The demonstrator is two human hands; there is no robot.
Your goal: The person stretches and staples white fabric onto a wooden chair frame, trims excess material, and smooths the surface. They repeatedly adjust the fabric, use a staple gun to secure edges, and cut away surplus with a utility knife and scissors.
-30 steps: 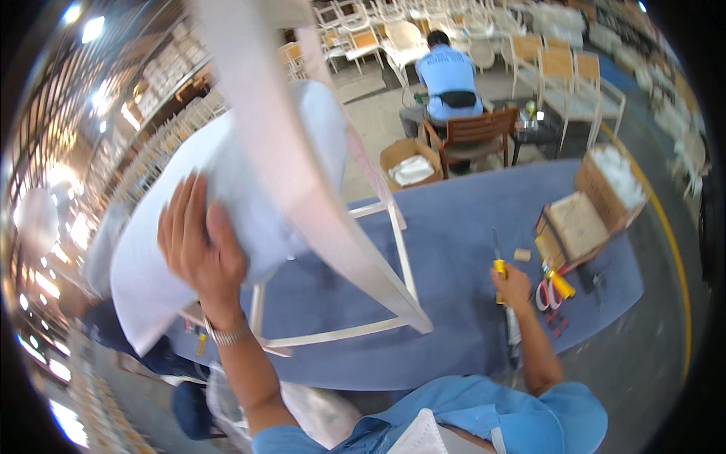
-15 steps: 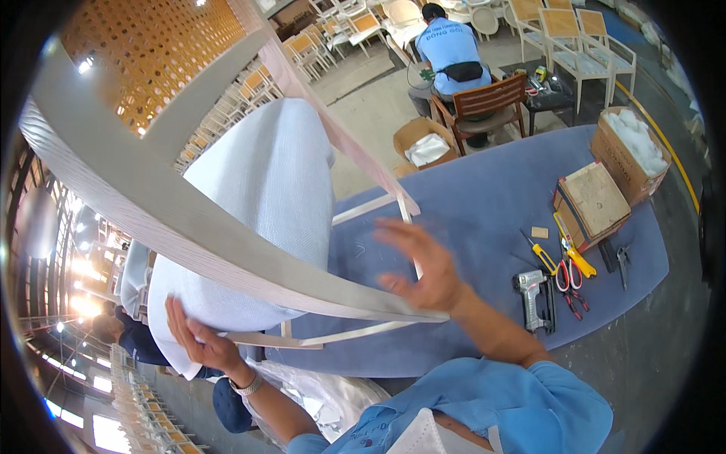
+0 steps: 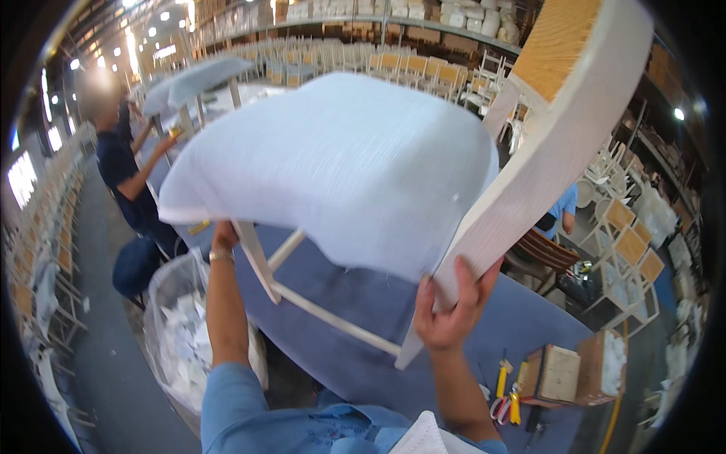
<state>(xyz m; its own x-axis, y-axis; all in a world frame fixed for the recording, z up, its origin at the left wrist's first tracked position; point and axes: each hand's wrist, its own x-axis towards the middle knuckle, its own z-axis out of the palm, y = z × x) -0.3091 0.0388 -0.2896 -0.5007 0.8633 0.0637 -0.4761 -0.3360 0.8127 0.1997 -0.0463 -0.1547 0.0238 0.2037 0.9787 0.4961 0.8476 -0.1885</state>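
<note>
A chair [image 3: 340, 159] with a pale wooden frame, a light blue padded seat and a woven cane back stands before me. Its back post [image 3: 522, 174] rises at the right, and its front legs and lower rails show under the seat. My left hand [image 3: 224, 236] is closed at the top of a front leg, below the seat's edge; its fingers are partly hidden there. At the lower part of the back post, just beside the seat corner, my right hand [image 3: 454, 310] grips the wood, thumb on one side and fingers on the other.
The blue-covered table [image 3: 325, 333] lies under the chair. On its right are scissors [image 3: 501, 409], a yellow-handled tool [image 3: 516, 405] and a cardboard box [image 3: 556, 374]. A clear bag of scraps [image 3: 181, 333] stands at the left. Beyond it, a person in dark clothes [image 3: 125, 166] works at another chair.
The chair has turned, its back swinging from left to right. My right hand, open and moving before, now grips the back post. My left hand has gone from the seat's side to underneath its edge.
</note>
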